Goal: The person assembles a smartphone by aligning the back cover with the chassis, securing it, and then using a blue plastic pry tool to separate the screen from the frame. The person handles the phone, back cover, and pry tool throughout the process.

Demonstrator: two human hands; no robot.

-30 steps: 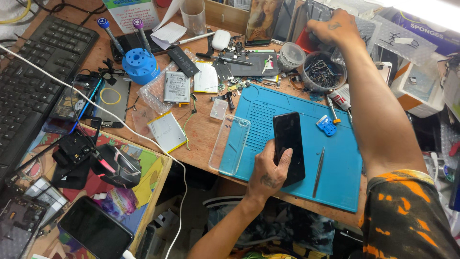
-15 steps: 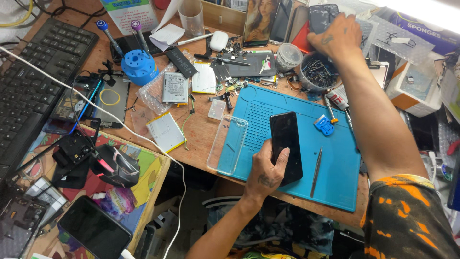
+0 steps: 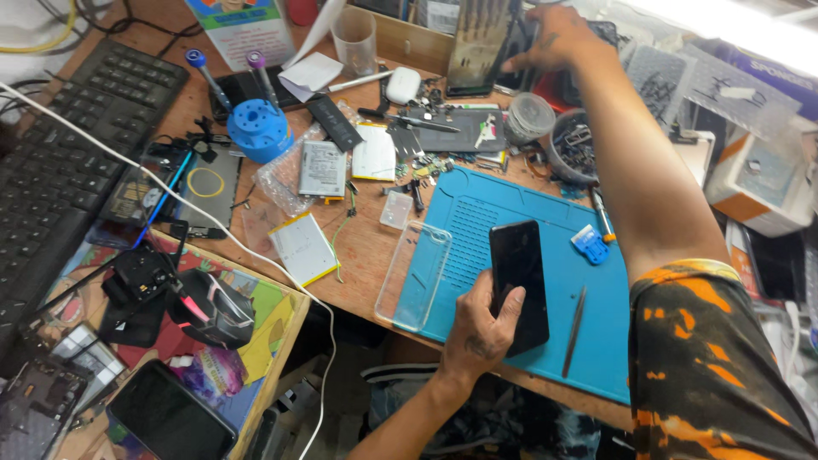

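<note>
The left hand (image 3: pixel 483 328) is at the near edge of the desk (image 3: pixel 358 247), wrapped around the lower end of a black phone (image 3: pixel 518 281). The fingers close over the phone's face and hold it just above the blue mat (image 3: pixel 511 213). The phone is dark, screen side up, and stands lengthwise away from the person, over the middle of the mat.

The right hand (image 3: pixel 554 38) is stretched out to the far edge of the desk, well apart from the left. Its fingers are partly spread and rest on dark flat items standing at the back. Whether it grips any of them I cannot tell.

A clear case (image 3: pixel 413 274) lies just left of the phone, half on the mat's left edge and half on bare wood. A thin metal tool (image 3: pixel 574 332) lies on the mat just right of the phone. A small blue scraper (image 3: pixel 589 243) sits farther back on the mat, near the right forearm.

Behind the mat, a dark tray (image 3: pixel 443 129) and a round bowl (image 3: pixel 573 149) hold small parts. A blue holder (image 3: pixel 258 128) with two screwdrivers stands toward the far left part of the desk, and flat batteries (image 3: pixel 324 169) lie between it and the mat. A keyboard (image 3: pixel 77 145) fills the left side.
</note>
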